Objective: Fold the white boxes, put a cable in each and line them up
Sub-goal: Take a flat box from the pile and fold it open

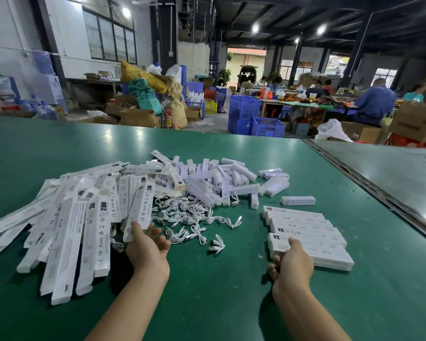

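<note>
Flat box (140,207) lay at the near right edge of the pile (69,225) of unfolded boxes, its lower end pinched by the left hand (146,247). Likely risk: it overlapped its neighbours, so pulling it could drag others out and scatter the pile. Second risk: the cables (190,215) just right of it were a tangled heap (loops crossing everywhere), so a grab could lift several at once. Third: the row (305,227) of finished boxes, well to the right, was only loosely squared, and a shove from the right hand (293,263) could skew it. Left hand pose: palm turned up, thumb on top of the box end, fingers (161,242) spread and slightly curled beneath, forearm reaching in from bottom centre. Right hand pose: back of hand to camera, thumb laid along the top of the nearest box in the row, other fingers curled down at its left end; could not tell whether it gripped that box or just pressed it. All sat on the green table (207,303).
</note>
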### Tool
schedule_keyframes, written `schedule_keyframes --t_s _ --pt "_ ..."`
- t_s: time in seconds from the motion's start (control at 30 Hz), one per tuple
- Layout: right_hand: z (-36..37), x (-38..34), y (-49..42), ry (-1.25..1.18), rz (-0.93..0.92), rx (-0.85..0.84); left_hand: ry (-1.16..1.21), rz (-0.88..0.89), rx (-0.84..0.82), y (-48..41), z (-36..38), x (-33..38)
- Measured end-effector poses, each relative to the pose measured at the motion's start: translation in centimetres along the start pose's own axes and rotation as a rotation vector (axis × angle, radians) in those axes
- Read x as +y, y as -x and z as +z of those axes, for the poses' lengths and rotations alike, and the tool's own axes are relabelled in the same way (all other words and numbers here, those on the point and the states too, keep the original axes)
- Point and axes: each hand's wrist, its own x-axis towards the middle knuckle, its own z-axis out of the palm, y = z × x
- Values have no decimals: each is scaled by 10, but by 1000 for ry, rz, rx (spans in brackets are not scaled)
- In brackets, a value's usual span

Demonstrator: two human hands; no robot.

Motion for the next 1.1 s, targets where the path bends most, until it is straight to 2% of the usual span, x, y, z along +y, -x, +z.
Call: schedule_keyframes --t_s 0.2,0.3,0.47,0.6,0.8,1.1 --pt "2 1 8 -9 -113 -106 -174 103 -200 10 1 -8" --pt "5 2 16 -1 -161 -268 -422 282 -374 18 -1 -19" --pt "9 12 28 87 -158 -552 -892 635 -779 32 -11 -40" --pt "9 16 31 100 -124 -676 -1148 738 -997 35 -10 -48" --pt "8 15 34 54 -102 -780 -1276 799 -1121 36 -10 -44" --pt "7 11 37 92 -108 -781 -1289 685 -1187 44 -12 -43"
